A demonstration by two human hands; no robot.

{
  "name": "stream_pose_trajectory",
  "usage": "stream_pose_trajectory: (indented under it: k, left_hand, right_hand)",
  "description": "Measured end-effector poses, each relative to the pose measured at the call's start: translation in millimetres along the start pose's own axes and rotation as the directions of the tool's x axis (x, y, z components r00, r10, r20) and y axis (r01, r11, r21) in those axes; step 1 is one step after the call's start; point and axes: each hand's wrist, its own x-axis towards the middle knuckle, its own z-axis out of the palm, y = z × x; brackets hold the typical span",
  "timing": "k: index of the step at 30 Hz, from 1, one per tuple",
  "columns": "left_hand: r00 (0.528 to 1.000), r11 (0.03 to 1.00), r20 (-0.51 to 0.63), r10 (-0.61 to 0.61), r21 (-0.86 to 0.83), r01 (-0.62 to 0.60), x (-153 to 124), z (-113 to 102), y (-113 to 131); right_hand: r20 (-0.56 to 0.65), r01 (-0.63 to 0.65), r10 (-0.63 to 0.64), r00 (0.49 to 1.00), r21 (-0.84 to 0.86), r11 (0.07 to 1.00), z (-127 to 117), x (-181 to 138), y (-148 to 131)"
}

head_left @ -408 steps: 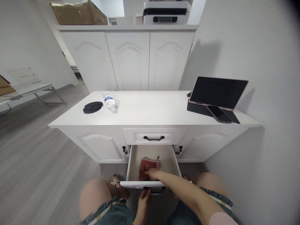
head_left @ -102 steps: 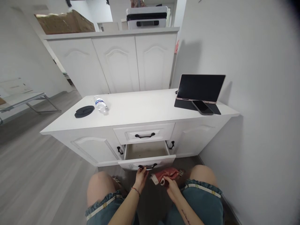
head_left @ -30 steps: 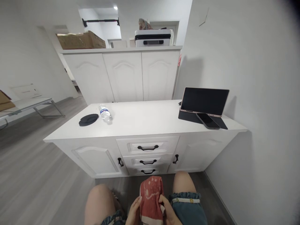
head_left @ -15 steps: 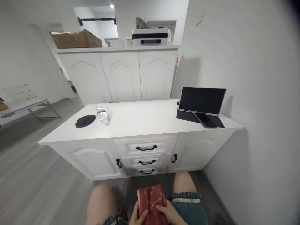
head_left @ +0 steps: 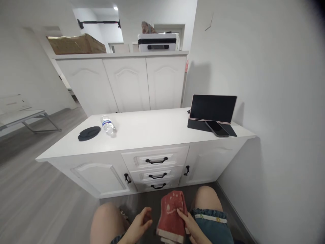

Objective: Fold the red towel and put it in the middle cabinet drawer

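Observation:
A folded red towel (head_left: 170, 217) with pale markings and cream edges hangs between my knees at the bottom of the view. My right hand (head_left: 188, 222) grips its right side, thumb lying on the front face; the fingers behind it are partly hidden. To the left of the towel, apart from it, is my left hand (head_left: 141, 223). It holds nothing, and its slightly bent fingers stand off from the thumb.
Ahead stands a white cabinet (head_left: 149, 135) with black handles. On its top lie a plastic water bottle (head_left: 108, 125), a black flat round item (head_left: 89, 133), a propped tablet (head_left: 213, 108) and a phone (head_left: 217, 129). A wall (head_left: 284, 135) rises on the right.
My left hand has let go of the towel and moved left. The towel, in my right hand, has shifted slightly right and turned, showing its cream edges. The view has shifted a little.

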Motion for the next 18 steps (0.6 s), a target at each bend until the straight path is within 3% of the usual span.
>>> stream_pose_trajectory:
  k: [2, 6, 9, 11, 12, 14, 18]
  left_hand:
    - [0.993, 0.998, -0.116, 0.031, -0.048, -0.036, 13.2, 6.2, 7.6]
    - [0.965, 0.956, -0.258, -0.043, -0.292, -0.035, 41.7, 21.9, 39.3]
    - [0.921, 0.859, -0.387, -0.041, -0.484, -0.166, 63.1, 24.3, 75.5]
    - [0.891, 0.752, -0.44, -0.113, -0.624, -0.213, 78.2, 22.5, 101.2]
    - [0.881, 0.707, -0.442, -0.166, -0.676, -0.206, 85.8, 21.6, 113.3]
    - [0.899, 0.633, -0.343, -0.273, -0.768, -0.101, 100.2, 21.6, 134.1]
    - [0.933, 0.601, -0.247, -0.262, -0.798, -0.042, 121.1, 30.2, 156.9]
  right_hand:
    - [-0.07, 0.038, -0.038, 0.997, -0.006, 0.999, 0.8, 4.8, -1.5]
    - [-0.14, 0.069, -0.069, 0.988, -0.007, 0.998, 5.5, 8.7, -5.7]
    - [-0.128, 0.08, -0.087, 0.988, -0.055, 0.995, 6.9, 9.3, -3.5]
    - [-0.111, 0.091, -0.1, 0.989, -0.085, 0.992, 6.6, 11.7, 1.2]
    - [-0.1, 0.09, -0.099, 0.99, -0.095, 0.991, 6.4, 13.5, 3.9]
    - [-0.071, 0.084, -0.092, 0.993, -0.109, 0.99, 6.1, 17.4, 8.8]
    - [-0.066, 0.086, -0.097, 0.993, -0.149, 0.985, 5.5, 22.7, 14.3]
